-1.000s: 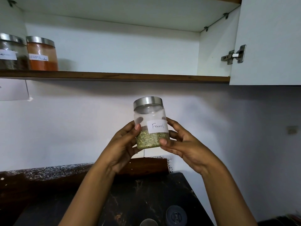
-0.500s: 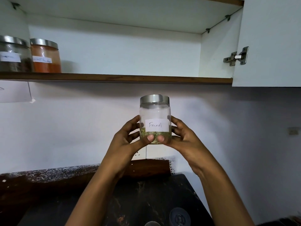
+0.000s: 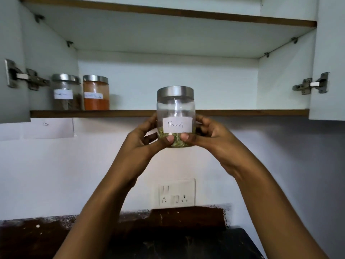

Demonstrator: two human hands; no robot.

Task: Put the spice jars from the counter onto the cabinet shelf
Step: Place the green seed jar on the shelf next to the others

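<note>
A clear jar labelled "Fennel" [image 3: 175, 113] with a steel lid and green seeds at its bottom is upright in the air, level with the front edge of the cabinet shelf [image 3: 242, 113]. My left hand [image 3: 143, 143] grips its left side, thumb across the front. My right hand [image 3: 209, 137] grips its right side, thumb meeting the other under the label. Two jars stand at the shelf's left end: one with dark spice [image 3: 66, 92] and one with orange powder [image 3: 96, 92].
Both cabinet doors are open, with hinges at the left [image 3: 24, 77] and right [image 3: 311, 85]. An upper shelf [image 3: 168, 14] hangs overhead. A wall socket plate [image 3: 176, 192] sits below the jar. The dark counter [image 3: 177, 243] runs along the bottom. A paper sheet [image 3: 46, 128] is stuck on the wall.
Both hands have raised the fennel jar up to shelf-edge height. The view has tilted upward, showing more of the cabinet interior and less of the counter.
</note>
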